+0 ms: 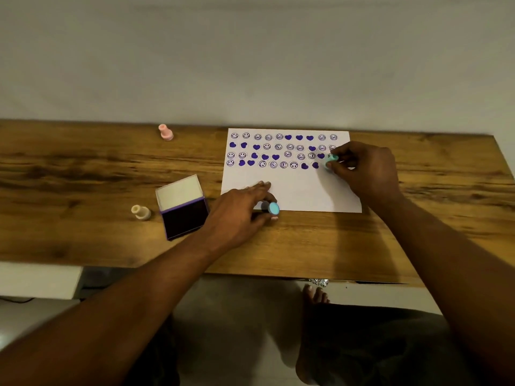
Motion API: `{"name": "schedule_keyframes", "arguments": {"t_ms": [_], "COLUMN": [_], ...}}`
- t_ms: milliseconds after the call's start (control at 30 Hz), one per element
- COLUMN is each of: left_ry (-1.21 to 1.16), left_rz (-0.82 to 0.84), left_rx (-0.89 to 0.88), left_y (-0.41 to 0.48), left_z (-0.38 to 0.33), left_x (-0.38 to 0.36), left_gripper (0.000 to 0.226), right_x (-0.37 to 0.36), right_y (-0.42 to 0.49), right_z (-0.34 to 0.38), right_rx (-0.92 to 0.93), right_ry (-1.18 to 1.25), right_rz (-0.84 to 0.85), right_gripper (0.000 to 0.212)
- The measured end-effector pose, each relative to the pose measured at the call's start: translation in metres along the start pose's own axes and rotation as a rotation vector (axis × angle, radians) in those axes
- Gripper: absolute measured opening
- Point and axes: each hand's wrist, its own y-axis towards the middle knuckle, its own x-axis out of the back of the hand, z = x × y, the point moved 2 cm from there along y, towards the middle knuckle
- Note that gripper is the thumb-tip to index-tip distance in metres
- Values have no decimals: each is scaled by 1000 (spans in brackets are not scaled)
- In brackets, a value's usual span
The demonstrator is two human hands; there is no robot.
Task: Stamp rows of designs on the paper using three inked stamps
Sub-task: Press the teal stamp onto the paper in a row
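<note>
A white paper (295,190) lies on the wooden table (83,174), printed with several rows of purple smiley faces and hearts. My right hand (365,168) pinches a teal stamp (331,161), pressed down at the right end of the lowest printed row. My left hand (239,210) rests with straight fingers on the paper's lower left corner. A blue stamp cap (271,208) sits against its thumb. The open purple ink pad (182,215) stands left of my left hand, its lid raised.
A cream stamp (141,212) stands left of the ink pad. A pink stamp (166,132) stands near the table's far edge, by the grey wall. Bare feet and floor show under the table's near edge.
</note>
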Motion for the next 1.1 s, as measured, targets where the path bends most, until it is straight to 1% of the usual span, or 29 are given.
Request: {"name": "schedule_keyframes", "arguments": {"t_ms": [333, 500, 733, 1100], "left_ry": [16, 17, -3, 9], "left_rz": [-12, -6, -16, -18], "left_rx": [-28, -24, -31, -20], "left_y": [2, 2, 2, 4], "left_z": [0, 2, 3, 4], "left_x": [-3, -3, -3, -5], "left_gripper": [39, 40, 40, 42], "right_x": [-4, -6, -7, -8], "right_y": [2, 4, 5, 3], "right_z": [-5, 0, 0, 2], "right_rx": [4, 51, 54, 68], "right_ry": [7, -23, -22, -89], "right_rz": [-6, -41, -49, -61], "right_gripper": [24, 24, 25, 25]}}
